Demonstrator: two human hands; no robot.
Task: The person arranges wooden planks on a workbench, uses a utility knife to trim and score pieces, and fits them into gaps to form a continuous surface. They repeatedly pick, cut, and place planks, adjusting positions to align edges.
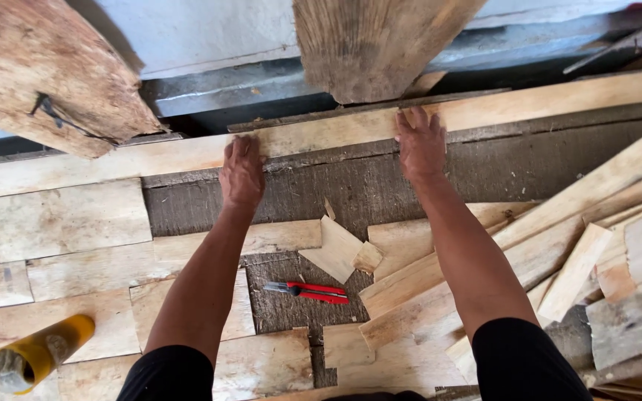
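Dark worktop [380, 186] w/ pale veneer pieces laid edge to edge. Head view: left hand [241, 174] & right hand [420, 145] both flat, fingers spread, gripping nothing, pressing long strip [321, 134] at far edge, prob. to seat it. Red knife [310, 291] lies near; yellow bottle [35, 356] at left.

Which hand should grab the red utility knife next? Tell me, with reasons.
Probably the left hand: the red utility knife lies just right of the left forearm, nearer it. Both hands, the right hand too, press flat on the long wooden strip.
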